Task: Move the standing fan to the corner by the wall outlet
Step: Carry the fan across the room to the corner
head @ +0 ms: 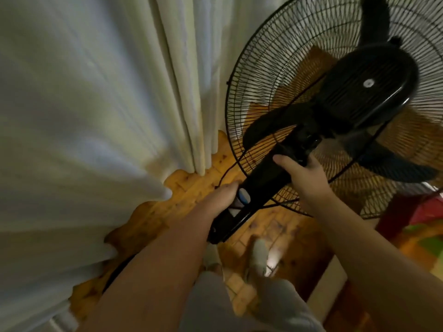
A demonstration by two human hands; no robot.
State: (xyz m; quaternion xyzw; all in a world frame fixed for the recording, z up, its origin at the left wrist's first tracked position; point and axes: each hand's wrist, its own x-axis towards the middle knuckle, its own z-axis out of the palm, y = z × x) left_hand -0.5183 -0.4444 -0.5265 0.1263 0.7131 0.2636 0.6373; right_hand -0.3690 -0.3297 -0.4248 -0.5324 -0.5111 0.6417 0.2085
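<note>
Black standing fan (340, 97) gripped on its column by left hand (224, 200) & right hand (302, 171), both curled tight.

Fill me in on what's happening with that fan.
A person is holding a black standing fan by its column with both hands. The left hand grips the lower part beside the control panel, and the right hand grips higher up, just under the motor housing. The fan sits close to a pale curtain over a wooden floor. No wall outlet shows in this view.
</note>
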